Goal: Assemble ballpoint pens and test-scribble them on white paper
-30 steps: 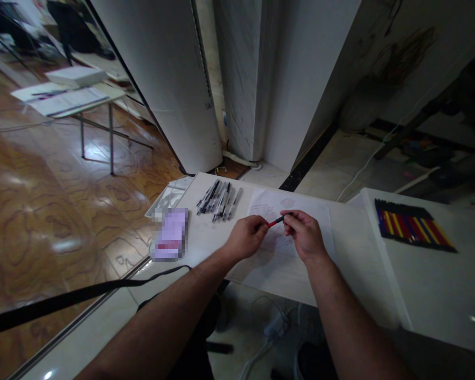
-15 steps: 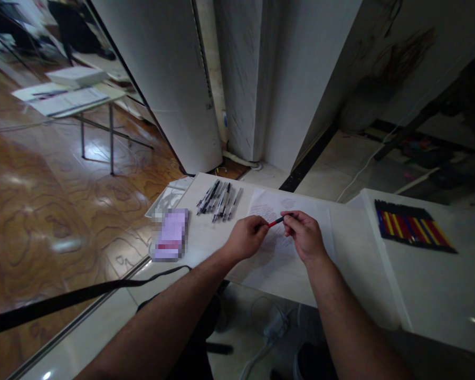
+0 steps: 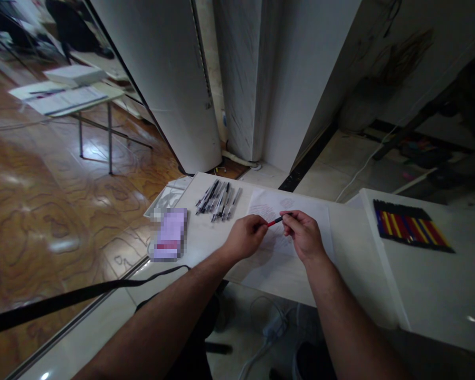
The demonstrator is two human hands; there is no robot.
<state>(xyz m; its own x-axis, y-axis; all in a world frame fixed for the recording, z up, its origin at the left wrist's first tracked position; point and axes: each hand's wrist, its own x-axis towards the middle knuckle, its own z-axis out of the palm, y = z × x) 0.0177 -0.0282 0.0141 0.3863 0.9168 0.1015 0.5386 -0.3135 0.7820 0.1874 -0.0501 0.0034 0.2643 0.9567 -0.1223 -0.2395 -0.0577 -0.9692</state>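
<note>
Between my two hands I hold a red pen with a black end (image 3: 276,220), above a sheet of paper (image 3: 320,232). My left hand (image 3: 247,236) pinches its red end. The black end is in the fingertips of my right hand (image 3: 304,232). Scribbled marks show on the paper behind the pen, partly covered by my hands. To the left of the paper lies a loose bunch of clear and black pens (image 3: 217,200), several in number, touching neither hand.
A blurred-out purple item (image 3: 171,232) lies at the table's left edge. On the higher surface at right rests a row of red, yellow and blue pens (image 3: 414,226) with black ends. A black strap (image 3: 103,287) crosses at lower left. White cables (image 3: 275,330) lie below the table.
Almost nothing differs. Both hands keep the pen in nearly the same place, and the whole view has shifted very slightly.
</note>
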